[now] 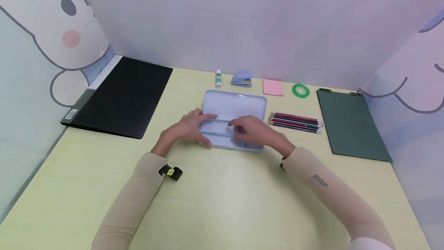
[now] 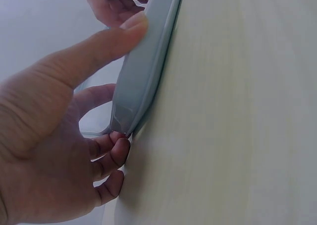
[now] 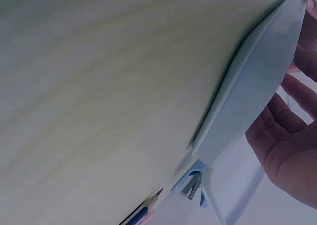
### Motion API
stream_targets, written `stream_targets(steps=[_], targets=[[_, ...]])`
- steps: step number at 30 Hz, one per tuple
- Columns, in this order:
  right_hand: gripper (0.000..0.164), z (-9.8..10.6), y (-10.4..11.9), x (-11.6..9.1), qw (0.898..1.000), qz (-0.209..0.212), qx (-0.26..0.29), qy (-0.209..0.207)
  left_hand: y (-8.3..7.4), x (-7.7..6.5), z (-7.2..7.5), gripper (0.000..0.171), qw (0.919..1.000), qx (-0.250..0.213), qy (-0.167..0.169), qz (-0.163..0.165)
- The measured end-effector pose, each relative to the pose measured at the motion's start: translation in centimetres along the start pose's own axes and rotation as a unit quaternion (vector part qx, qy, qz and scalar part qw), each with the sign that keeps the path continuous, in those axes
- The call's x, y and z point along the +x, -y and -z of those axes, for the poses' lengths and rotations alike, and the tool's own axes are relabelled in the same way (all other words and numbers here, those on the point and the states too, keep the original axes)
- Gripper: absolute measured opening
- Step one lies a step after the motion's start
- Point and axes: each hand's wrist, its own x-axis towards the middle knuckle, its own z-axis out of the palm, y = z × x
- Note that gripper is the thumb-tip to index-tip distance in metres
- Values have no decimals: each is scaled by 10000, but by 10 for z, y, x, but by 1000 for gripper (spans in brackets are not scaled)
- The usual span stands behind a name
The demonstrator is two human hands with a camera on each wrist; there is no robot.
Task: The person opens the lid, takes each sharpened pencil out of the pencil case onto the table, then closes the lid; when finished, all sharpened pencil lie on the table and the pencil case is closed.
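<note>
A pale blue pencil case (image 1: 235,103) lies with its lid folded back at the middle of the table, its divided tray facing up. My left hand (image 1: 190,125) grips the left end of the tray; in the left wrist view the thumb (image 2: 106,46) presses the front wall while other fingers bend around the corner. My right hand (image 1: 254,129) reaches over the tray's right part with fingers bent down into it. Between its thumb and fingers a small reddish patch shows; I cannot tell whether it is a held thing.
Behind the case stand a glue stick (image 1: 218,78), a blue stapler (image 1: 242,79), pink sticky notes (image 1: 272,87) and green tape (image 1: 300,90). Several pencils (image 1: 295,122) lie to its right, beside a dark green spiral pad (image 1: 354,124). A black folder (image 1: 121,95) lies far left.
</note>
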Motion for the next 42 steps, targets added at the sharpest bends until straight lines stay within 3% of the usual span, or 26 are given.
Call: stream_targets(steps=[7,19,29,35,42], targets=[[39,-4,15,10,9986,-268,-117,444,2,0,-1,95,10000,19,10,6],[40,-2,17,15,9945,-409,-279,926,-2,0,3,94,10000,9,77,30],[36,10,9,15,9928,-55,233,1171,-1,1,2,94,10000,44,58,30],[36,17,8,17,9903,-56,400,1332,-1,0,1,94,10000,12,55,43],[35,17,5,20,9899,103,552,1300,0,1,0,95,10000,17,42,49]])
